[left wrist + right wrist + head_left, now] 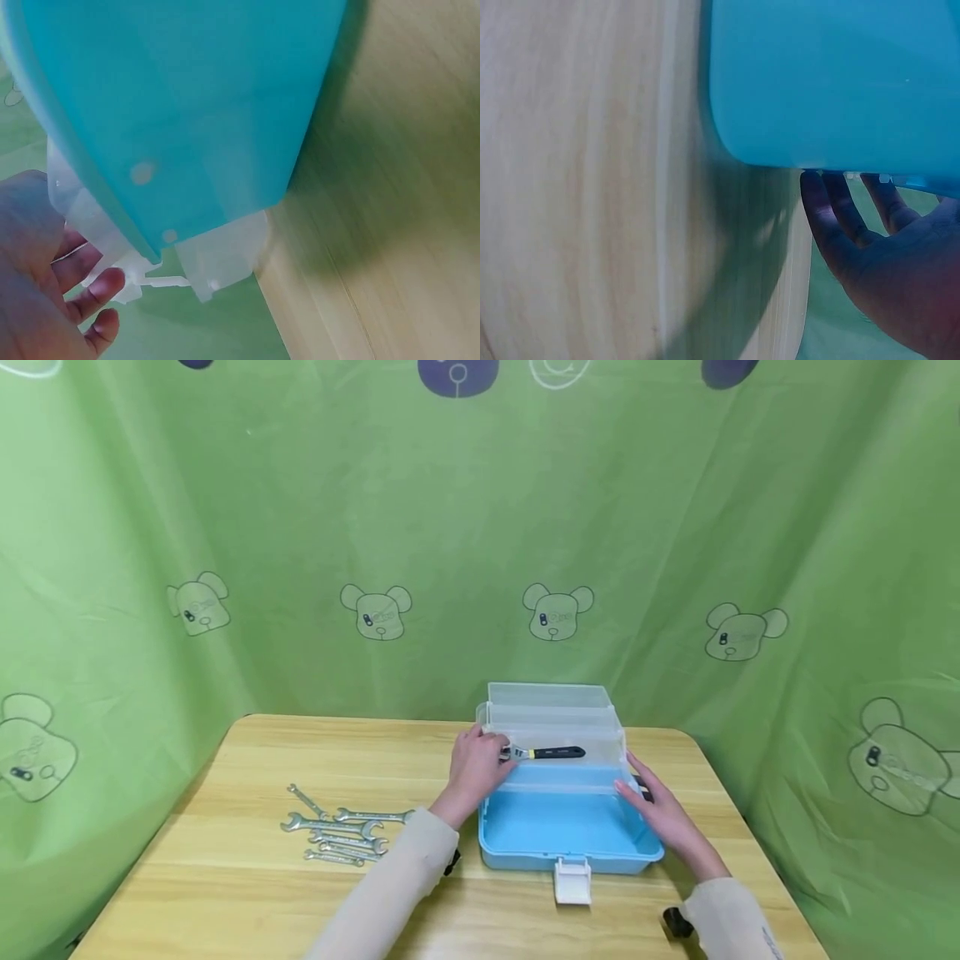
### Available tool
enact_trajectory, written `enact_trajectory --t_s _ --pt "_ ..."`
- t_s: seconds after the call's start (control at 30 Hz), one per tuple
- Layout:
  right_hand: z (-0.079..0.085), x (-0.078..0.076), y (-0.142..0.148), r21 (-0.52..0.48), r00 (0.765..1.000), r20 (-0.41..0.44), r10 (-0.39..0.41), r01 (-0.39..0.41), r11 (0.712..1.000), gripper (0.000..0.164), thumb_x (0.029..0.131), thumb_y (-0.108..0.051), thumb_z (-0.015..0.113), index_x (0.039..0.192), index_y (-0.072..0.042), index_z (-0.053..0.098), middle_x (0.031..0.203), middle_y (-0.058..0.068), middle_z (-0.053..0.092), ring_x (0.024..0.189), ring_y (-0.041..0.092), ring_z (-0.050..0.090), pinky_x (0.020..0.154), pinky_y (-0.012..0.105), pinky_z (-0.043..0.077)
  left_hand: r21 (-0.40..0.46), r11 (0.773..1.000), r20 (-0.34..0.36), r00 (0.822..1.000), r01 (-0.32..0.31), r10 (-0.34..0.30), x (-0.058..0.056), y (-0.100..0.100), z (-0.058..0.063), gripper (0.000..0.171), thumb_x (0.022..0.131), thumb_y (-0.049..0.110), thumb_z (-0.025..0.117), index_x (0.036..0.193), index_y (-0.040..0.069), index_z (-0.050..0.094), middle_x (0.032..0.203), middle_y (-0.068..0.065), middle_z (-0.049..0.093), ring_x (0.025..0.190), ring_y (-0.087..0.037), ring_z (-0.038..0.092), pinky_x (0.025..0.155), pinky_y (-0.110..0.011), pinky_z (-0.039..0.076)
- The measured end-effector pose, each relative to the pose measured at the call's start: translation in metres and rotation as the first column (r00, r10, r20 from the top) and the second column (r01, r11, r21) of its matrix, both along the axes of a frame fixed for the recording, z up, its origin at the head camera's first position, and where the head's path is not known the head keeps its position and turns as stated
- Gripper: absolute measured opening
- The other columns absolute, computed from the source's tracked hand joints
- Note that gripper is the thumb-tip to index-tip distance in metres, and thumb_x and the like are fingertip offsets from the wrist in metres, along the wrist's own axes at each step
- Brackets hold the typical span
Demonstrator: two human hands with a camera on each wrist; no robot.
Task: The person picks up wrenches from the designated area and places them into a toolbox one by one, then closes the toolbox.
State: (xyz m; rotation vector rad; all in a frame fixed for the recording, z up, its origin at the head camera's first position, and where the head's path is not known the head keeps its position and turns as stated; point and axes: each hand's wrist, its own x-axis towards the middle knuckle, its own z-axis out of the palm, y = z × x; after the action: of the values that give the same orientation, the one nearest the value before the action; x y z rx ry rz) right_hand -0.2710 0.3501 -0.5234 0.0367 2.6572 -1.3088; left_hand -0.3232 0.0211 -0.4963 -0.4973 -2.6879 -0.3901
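Your left hand [477,768] pinches the wrench [558,752] at the tray [606,746]; your right hand [666,814] grips the toolbox [517,862], seemingly for steadiness.

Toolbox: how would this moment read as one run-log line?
toolbox: open; left hand: at head of adjustable wrench; right hand: at toolbox's right side; loose wrenches: on table

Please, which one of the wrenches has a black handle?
The yellow-banded wrench at the translucent tray of the blue toolbox, by the left hand. The other wrenches, grouped on the table, are bare silver metal.
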Motion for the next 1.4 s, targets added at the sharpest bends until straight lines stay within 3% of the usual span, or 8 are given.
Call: enact_trajectory --t_s 0.2,0.4,0.53,0.67,0.9,1.1,1.23,1.4 --pt "0.005 -0.001 -0.003 -0.003 1.000 0.003 0.003 -0.003 1.000 0.087 0.102 -0.066 0.047 0.166 -0.037 -0.003 0.172 0.026 0.005 0.151 0.060 0.016 0.114 0.078 0.027 0.027 0.998 0.059 0.997 0.051 -0.052 0.007 -0.010 0.008 0.035 0.093 0.044 0.076 0.121 0.021 0.075 0.122 0.004 0.076 0.109 -0.020 0.066 0.086 -0.035 0.050" --pt "0.007 0.002 -0.001 0.017 1.000 0.011 0.002 -0.002 1.000 0.088 0.102 -0.067 0.047 0.166 -0.035 -0.004 0.171 0.029 0.008 0.150 0.060 0.018 0.113 0.078 0.029 0.066 0.986 0.091 0.983 0.153 -0.159 0.019 -0.032 0.018 0.036 0.094 0.035 0.076 0.126 0.019 0.072 0.126 0.000 0.074 0.115 -0.024 0.069 0.096 -0.044 0.056" --pt "0.005 0.005 -0.002 0.025 0.999 0.033 -0.007 0.006 1.000 0.089 0.101 -0.068 0.046 0.166 -0.034 -0.005 0.171 0.029 0.007 0.150 0.060 0.017 0.113 0.078 0.028 0.124 0.971 0.116 0.968 0.207 -0.221 0.030 -0.058 0.022 0.038 0.095 0.032 0.075 0.131 0.018 0.069 0.132 -0.003 0.072 0.123 -0.028 0.066 0.104 -0.049 0.054" --pt "0.006 0.003 -0.004 0.017 0.999 0.034 0.002 -0.003 1.000 0.089 0.101 -0.070 0.045 0.165 -0.036 -0.007 0.171 0.028 0.003 0.150 0.062 0.013 0.112 0.080 0.025 0.175 0.964 0.129 0.966 0.200 -0.224 0.045 -0.093 0.024 0.040 0.095 0.030 0.076 0.132 0.016 0.068 0.133 -0.005 0.071 0.121 -0.027 0.067 0.102 -0.048 0.056" --pt "0.003 -0.002 -0.005 0.026 0.999 0.039 0.001 -0.002 1.000 0.090 0.100 -0.071 0.044 0.164 -0.036 -0.009 0.172 0.027 0.000 0.151 0.062 0.010 0.112 0.081 0.023 0.223 0.969 0.214 0.964 0.107 -0.156 0.068 -0.168 0.002 0.045 0.093 0.026 0.077 0.135 0.015 0.066 0.134 -0.005 0.070 0.113 -0.026 0.069 0.098 -0.048 0.058" --pt "0.003 -0.003 -0.005 0.018 1.000 0.030 0.007 -0.007 1.000 0.090 0.101 -0.071 0.044 0.164 -0.037 -0.009 0.172 0.027 0.000 0.151 0.062 0.010 0.113 0.081 0.023 0.224 0.974 0.232 0.968 0.041 -0.094 0.079 -0.223 -0.019 0.044 0.090 0.021 0.080 0.131 0.009 0.068 0.128 -0.010 0.072 0.108 -0.030 0.070 0.093 -0.051 0.059" --pt "0.002 -0.004 -0.005 0.021 0.999 0.031 0.006 -0.007 1.000 0.090 0.101 -0.070 0.044 0.164 -0.036 -0.010 0.172 0.026 -0.001 0.151 0.062 0.010 0.113 0.081 0.023 0.203 0.979 0.260 0.963 0.023 -0.076 0.079 -0.246 -0.028 0.041 0.090 0.019 0.080 0.128 0.008 0.069 0.127 -0.012 0.072 0.108 -0.031 0.070 0.093 -0.052 0.058" --pt "0.000 -0.003 -0.003 0.009 0.999 0.036 0.004 -0.004 1.000 0.089 0.101 -0.070 0.044 0.164 -0.039 -0.009 0.172 0.026 -0.002 0.151 0.062 0.009 0.113 0.081 0.022 0.222 0.975 0.302 0.950 0.017 -0.085 0.075 -0.257 -0.035 0.038 0.091 0.016 0.079 0.127 0.008 0.070 0.123 -0.010 0.073 0.108 -0.031 0.069 0.096 -0.053 0.057"
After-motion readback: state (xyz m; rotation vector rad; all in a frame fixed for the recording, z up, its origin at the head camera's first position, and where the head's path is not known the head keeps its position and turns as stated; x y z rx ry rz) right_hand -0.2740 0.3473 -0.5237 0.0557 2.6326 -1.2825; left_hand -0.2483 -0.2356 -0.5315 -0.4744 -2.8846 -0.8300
